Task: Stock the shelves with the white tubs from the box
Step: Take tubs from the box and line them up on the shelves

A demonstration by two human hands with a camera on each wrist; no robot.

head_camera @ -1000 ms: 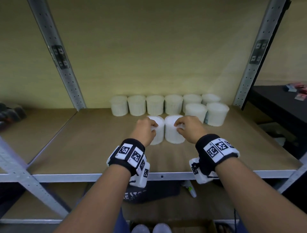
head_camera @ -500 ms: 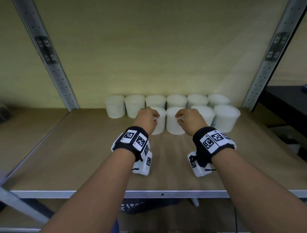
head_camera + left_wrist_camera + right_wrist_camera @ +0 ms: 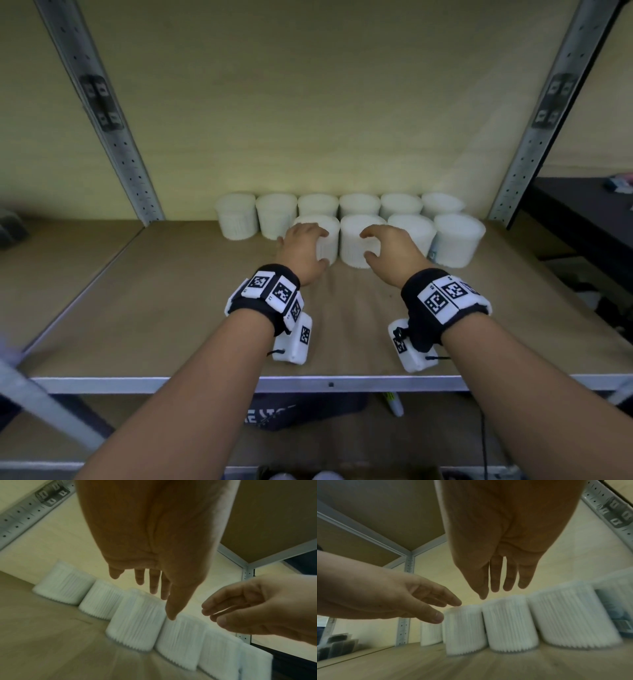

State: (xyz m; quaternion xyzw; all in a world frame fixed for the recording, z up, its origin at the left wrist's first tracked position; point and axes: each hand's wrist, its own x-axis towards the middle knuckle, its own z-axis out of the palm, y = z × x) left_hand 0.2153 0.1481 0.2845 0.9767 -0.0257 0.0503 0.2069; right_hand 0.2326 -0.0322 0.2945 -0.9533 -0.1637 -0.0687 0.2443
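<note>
White ribbed tubs stand in two rows at the back of the brown shelf (image 3: 171,308): several in the back row (image 3: 359,205), several in front. My left hand (image 3: 308,245) hovers open at the front row's leftmost tub (image 3: 330,236), fingers straight and apart from it in the left wrist view (image 3: 161,601). My right hand (image 3: 371,245) hovers open at the tub beside it (image 3: 352,240), which also shows in the right wrist view (image 3: 508,623). There my right hand (image 3: 496,592) holds nothing. Two more front tubs (image 3: 459,240) stand to the right.
Grey perforated uprights (image 3: 113,137) (image 3: 534,137) frame the shelf bay. The front and left of the shelf board are bare. A dark bag (image 3: 298,414) lies on the shelf below. A dark table (image 3: 582,222) stands to the right.
Both hands carried the two tubs back into line with the front row, then let go; the fingers have uncurled and now stand off the tubs.
</note>
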